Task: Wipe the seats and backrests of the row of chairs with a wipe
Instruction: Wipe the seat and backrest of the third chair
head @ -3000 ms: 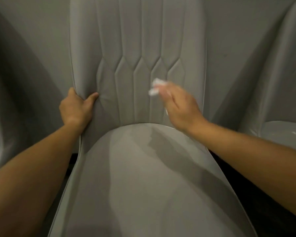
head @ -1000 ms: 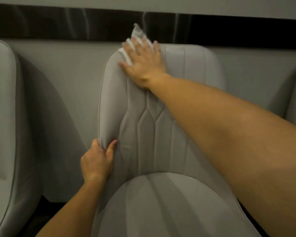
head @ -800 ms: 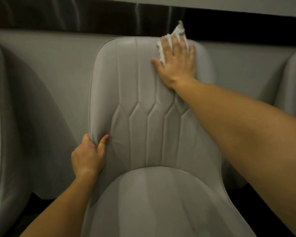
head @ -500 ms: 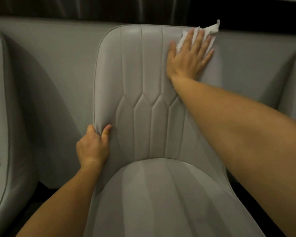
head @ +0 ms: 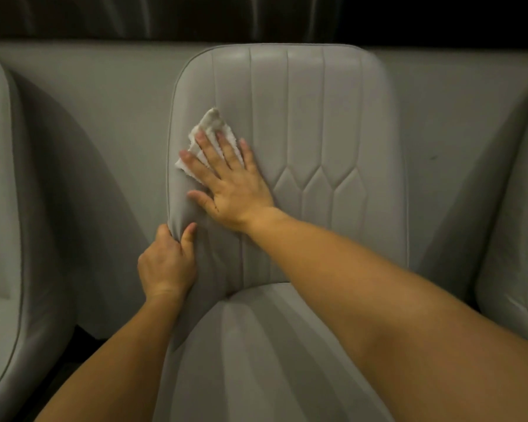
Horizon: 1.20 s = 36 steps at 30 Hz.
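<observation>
A grey padded chair stands in front of me, its stitched backrest (head: 305, 117) upright and its seat (head: 272, 354) below. My right hand (head: 230, 182) lies flat, fingers spread, on the left half of the backrest, pressing a crumpled white wipe (head: 209, 129) against it. The wipe's top corner looks soiled and sticks out above my fingertips. My left hand (head: 166, 263) grips the backrest's lower left edge, thumb in front, fingers hidden behind the padding.
A second grey chair (head: 3, 269) stands close on the left and a third (head: 518, 239) on the right. A grey wall panel (head: 104, 102) runs behind the row, with a dark band (head: 256, 16) above it.
My right hand with the wipe has swept from the backrest's upper right corner down to its left half. My left hand has kept its grip on the edge.
</observation>
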Tool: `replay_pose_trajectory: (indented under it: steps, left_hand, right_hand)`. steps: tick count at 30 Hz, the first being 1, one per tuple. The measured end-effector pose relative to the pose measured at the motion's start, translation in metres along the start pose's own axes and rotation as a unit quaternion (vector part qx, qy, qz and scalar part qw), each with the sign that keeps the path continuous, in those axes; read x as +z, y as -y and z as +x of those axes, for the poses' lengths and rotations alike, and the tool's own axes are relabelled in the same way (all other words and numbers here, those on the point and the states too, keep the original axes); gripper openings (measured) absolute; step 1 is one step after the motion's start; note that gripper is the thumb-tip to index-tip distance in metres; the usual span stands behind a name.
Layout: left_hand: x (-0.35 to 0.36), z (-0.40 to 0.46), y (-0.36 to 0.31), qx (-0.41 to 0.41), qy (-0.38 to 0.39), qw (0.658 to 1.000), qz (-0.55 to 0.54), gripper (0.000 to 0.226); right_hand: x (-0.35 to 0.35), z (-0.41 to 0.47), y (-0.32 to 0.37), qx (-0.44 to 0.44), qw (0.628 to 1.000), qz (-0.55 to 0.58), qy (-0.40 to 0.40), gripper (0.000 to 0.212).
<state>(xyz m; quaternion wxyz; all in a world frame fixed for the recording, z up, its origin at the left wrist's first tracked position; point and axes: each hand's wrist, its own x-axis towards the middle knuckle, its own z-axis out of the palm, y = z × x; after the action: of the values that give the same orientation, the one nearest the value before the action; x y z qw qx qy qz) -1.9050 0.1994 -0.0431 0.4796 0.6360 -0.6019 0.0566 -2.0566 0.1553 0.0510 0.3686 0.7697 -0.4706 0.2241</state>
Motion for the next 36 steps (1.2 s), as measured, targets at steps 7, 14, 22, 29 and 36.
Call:
replay_pose_trajectory:
  steps: [7, 14, 22, 29, 36]
  left_hand:
    - [0.004, 0.002, 0.002, -0.005, -0.005, 1.0, 0.026, 0.055]
    - [0.002, 0.001, -0.001, -0.013, -0.005, 0.999, 0.031, 0.054]
    - [0.002, 0.001, -0.002, -0.013, -0.002, 1.0, 0.022, 0.055]
    - [0.001, 0.0, -0.004, -0.019, 0.005, 1.0, 0.016, 0.058]
    - [0.001, 0.001, 0.0, -0.001, -0.003, 1.0, 0.01, 0.057]
  right_hand:
    - [-0.006, -0.086, -0.137, 0.083, 0.985, -0.144, 0.056, 0.074]
    - [-0.004, -0.126, -0.116, 0.26, 0.949, -0.16, 0.076, 0.088]
    - [0.017, -0.161, -0.089, 0.217, 0.967, -0.095, 0.095, 0.086]
    - [0.032, -0.118, -0.039, 0.357, 0.931, 0.061, -0.049, 0.077]
    - [0.034, -0.036, 0.026, 0.188, 0.97, 0.127, -0.089, 0.064]
